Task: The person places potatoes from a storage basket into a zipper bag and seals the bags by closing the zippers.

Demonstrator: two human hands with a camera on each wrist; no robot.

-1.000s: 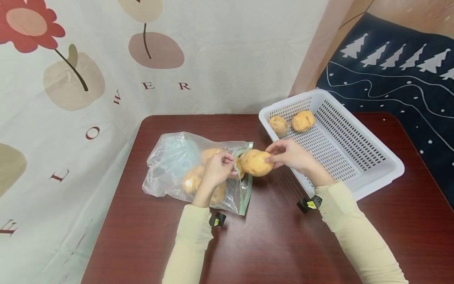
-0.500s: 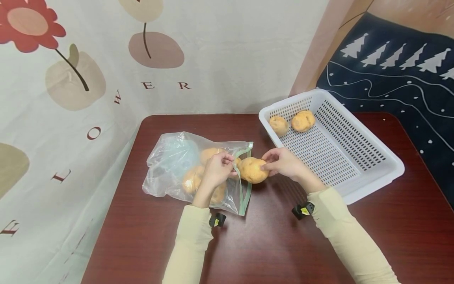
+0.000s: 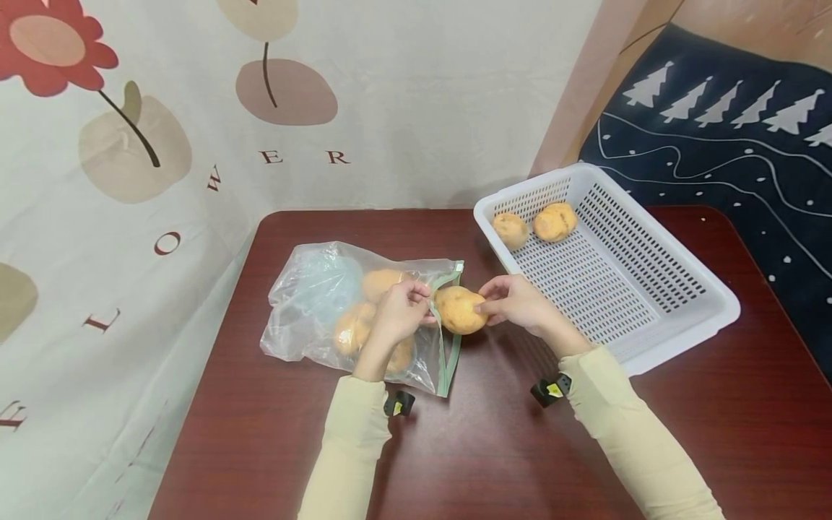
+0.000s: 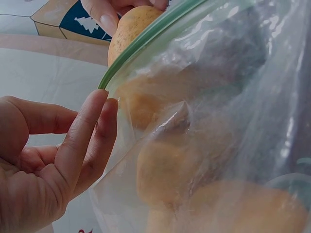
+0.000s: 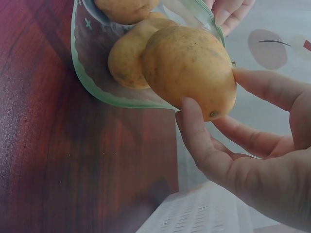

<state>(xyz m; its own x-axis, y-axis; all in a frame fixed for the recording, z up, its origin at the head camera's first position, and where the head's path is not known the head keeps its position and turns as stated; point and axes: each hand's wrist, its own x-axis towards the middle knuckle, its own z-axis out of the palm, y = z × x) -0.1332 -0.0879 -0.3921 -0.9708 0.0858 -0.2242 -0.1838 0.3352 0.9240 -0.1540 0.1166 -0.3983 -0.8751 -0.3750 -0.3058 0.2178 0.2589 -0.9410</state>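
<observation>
1. Dark red, the tabletop [image 3: 494, 448] lies under both your arms.
2. White and slotted, the basket [image 3: 604, 282] stands to your right, with two potatoes [image 3: 555, 222] in its far left part.
3. The clear plastic bag [image 3: 292, 339] lies to your left, its green rim [image 3: 445, 381] facing the basket, more potatoes [image 3: 354, 328] showing through.
4. Your right hand [image 3: 520, 305] grips the held potato [image 3: 460, 310] by one end, thumb and fingers set well apart around it.
5. Your left hand [image 3: 399, 309] pinches the green rim, fingertips close together.
6. The held potato is at the bag's mouth; you can't tell how far inside.
</observation>
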